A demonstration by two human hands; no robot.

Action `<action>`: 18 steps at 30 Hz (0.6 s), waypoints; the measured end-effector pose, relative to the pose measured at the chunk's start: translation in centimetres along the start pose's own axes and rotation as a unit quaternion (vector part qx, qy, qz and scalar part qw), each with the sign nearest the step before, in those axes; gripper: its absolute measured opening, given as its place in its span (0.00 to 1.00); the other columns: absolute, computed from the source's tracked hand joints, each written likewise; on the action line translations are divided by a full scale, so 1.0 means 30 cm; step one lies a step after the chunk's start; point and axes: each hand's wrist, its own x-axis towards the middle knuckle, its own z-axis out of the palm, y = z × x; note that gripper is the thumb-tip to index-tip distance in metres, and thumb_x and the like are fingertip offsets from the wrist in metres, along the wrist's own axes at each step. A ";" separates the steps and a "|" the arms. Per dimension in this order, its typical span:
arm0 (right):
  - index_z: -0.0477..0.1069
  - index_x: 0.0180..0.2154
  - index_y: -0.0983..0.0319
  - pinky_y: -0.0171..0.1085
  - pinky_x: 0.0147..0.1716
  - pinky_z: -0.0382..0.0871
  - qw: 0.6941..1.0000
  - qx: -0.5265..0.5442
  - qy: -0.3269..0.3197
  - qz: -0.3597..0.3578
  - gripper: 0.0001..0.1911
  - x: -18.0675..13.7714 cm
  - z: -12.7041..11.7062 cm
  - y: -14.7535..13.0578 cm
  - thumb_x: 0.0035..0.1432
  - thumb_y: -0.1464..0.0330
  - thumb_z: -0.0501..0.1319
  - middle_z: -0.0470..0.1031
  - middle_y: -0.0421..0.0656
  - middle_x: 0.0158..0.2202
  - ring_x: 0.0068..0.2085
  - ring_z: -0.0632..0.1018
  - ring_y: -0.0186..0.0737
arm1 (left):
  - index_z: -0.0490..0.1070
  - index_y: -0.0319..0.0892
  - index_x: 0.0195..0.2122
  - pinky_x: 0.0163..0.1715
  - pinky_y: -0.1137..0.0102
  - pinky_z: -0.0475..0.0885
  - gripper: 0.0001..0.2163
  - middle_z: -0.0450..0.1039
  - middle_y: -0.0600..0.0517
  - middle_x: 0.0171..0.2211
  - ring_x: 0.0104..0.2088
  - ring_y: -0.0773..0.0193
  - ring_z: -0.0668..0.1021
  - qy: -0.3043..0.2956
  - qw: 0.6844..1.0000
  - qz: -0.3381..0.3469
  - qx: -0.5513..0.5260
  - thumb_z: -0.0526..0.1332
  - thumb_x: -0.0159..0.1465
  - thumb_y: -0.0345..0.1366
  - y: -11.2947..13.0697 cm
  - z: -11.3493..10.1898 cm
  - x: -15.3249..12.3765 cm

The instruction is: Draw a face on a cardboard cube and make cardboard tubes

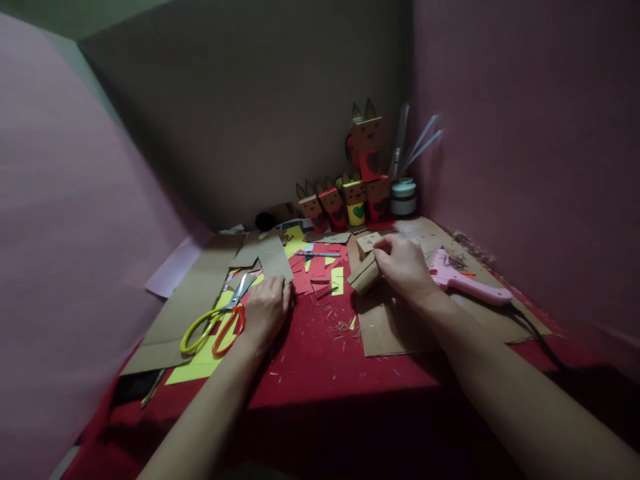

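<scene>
My left hand (pixel 267 308) rests on the red table cover, its fingers curled at the lower edge of a strip of corrugated cardboard (pixel 275 259). Yellow and orange scissors (pixel 216 321) lie just left of that hand. My right hand (pixel 404 265) is closed over a small brown cardboard block (pixel 363 275), with a second small cardboard box (pixel 369 243) just behind it. Both blocks sit on a flat cardboard sheet (pixel 395 327).
A pink glue gun (pixel 467 283) lies right of my right hand, its cord trailing to the near right. Several cardboard animal figures (pixel 350 193) and a small jar (pixel 403 197) stand in the back corner. Red and yellow paper scraps (pixel 320 267) litter the middle. Cardboard walls enclose three sides.
</scene>
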 end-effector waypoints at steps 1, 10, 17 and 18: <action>0.78 0.39 0.63 0.40 0.41 0.68 1.000 -0.015 0.001 -0.002 0.12 0.002 0.000 0.003 0.56 0.73 0.57 0.81 0.49 0.40 0.43 0.79 0.49 | 0.73 0.36 0.39 0.37 0.61 0.66 0.15 0.77 0.40 0.35 0.36 0.50 0.76 0.020 1.000 0.008 0.010 0.48 0.69 0.36 -0.006 -0.012 -0.001; 0.78 0.38 0.61 0.42 0.35 0.68 0.996 -0.088 -0.005 -0.015 0.12 0.022 -0.001 0.033 0.55 0.70 0.57 0.81 0.52 0.37 0.40 0.80 0.52 | 0.74 0.36 0.44 0.43 0.58 0.67 0.11 0.80 0.41 0.40 0.41 0.51 0.78 0.148 0.980 0.124 0.053 0.53 0.67 0.28 0.011 -0.078 -0.030; 0.77 0.37 0.63 0.42 0.36 0.67 0.995 -0.072 0.060 -0.035 0.12 0.013 -0.014 0.021 0.58 0.70 0.55 0.81 0.52 0.37 0.40 0.79 0.53 | 0.72 0.33 0.47 0.38 0.60 0.68 0.12 0.80 0.39 0.42 0.37 0.51 0.78 0.216 0.959 0.174 0.063 0.58 0.63 0.24 0.060 -0.169 -0.058; 0.77 0.37 0.63 0.42 0.36 0.67 0.994 -0.063 0.079 -0.047 0.12 0.009 -0.014 0.020 0.59 0.69 0.55 0.81 0.52 0.37 0.39 0.79 0.52 | 0.71 0.33 0.48 0.38 0.60 0.68 0.12 0.80 0.39 0.42 0.37 0.51 0.78 0.218 0.959 0.173 0.061 0.58 0.63 0.24 0.065 -0.181 -0.062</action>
